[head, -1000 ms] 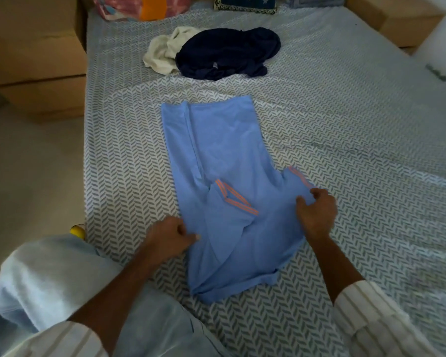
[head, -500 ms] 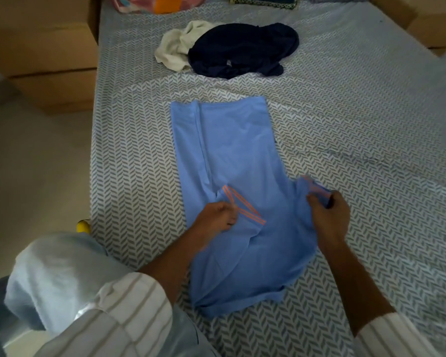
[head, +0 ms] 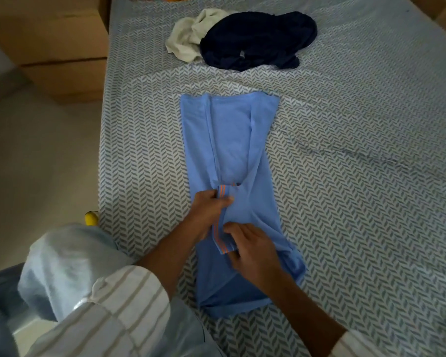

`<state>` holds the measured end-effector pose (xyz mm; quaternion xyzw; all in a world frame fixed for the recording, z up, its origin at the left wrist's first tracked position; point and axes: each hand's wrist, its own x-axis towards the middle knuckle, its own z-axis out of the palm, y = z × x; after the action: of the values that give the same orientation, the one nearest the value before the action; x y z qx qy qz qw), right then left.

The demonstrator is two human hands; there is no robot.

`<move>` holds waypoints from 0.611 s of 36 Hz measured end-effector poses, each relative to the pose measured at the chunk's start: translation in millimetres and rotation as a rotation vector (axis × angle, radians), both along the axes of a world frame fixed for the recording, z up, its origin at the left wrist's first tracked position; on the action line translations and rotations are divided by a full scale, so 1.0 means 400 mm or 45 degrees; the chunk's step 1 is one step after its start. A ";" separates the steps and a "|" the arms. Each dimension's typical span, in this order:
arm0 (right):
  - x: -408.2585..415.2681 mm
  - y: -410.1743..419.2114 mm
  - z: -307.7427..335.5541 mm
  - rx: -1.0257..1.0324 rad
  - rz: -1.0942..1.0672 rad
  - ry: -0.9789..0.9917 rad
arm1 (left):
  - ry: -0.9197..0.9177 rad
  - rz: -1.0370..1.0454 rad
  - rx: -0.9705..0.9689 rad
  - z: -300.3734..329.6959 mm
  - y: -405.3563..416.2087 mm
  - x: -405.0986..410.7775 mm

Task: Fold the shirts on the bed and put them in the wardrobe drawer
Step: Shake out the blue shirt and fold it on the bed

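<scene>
A light blue shirt with orange-striped sleeve cuffs lies lengthwise on the bed, both long sides folded inward into a narrow strip. My left hand pinches the upper end of the striped cuff near the shirt's middle. My right hand holds the same folded-over sleeve at its lower end, fingers curled on the fabric. A crumpled navy shirt and a cream shirt lie in a heap at the far end of the bed.
The bed has a grey-white herringbone sheet. Cardboard boxes stand on the floor to the left of it. A small yellow object sits at the bed's left edge. My knee in light trousers is at lower left.
My right hand has carried the right sleeve and side of the blue shirt leftward over the middle. My left hand moved up to the striped cuff. The camera view has shifted closer.
</scene>
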<state>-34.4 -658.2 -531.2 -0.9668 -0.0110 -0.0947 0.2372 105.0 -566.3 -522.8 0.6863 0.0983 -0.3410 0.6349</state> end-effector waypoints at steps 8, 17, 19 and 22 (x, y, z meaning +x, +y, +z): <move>-0.051 -0.050 -0.007 -0.028 -0.116 -0.015 | -0.098 -0.055 -0.018 0.001 0.034 -0.005; -0.054 -0.030 -0.002 0.001 0.005 -0.097 | -0.186 0.011 0.085 0.008 0.075 0.012; -0.051 -0.030 -0.006 -0.020 0.018 -0.028 | -0.173 -0.037 0.153 -0.001 0.081 0.017; -0.047 -0.035 -0.017 -0.081 0.044 0.182 | -0.304 -0.219 0.408 -0.009 0.090 0.024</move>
<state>-53.2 -672.1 -538.0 -0.9778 -0.0136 -0.0212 0.2082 114.6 -530.2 -526.5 0.8198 0.0166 -0.2901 0.4934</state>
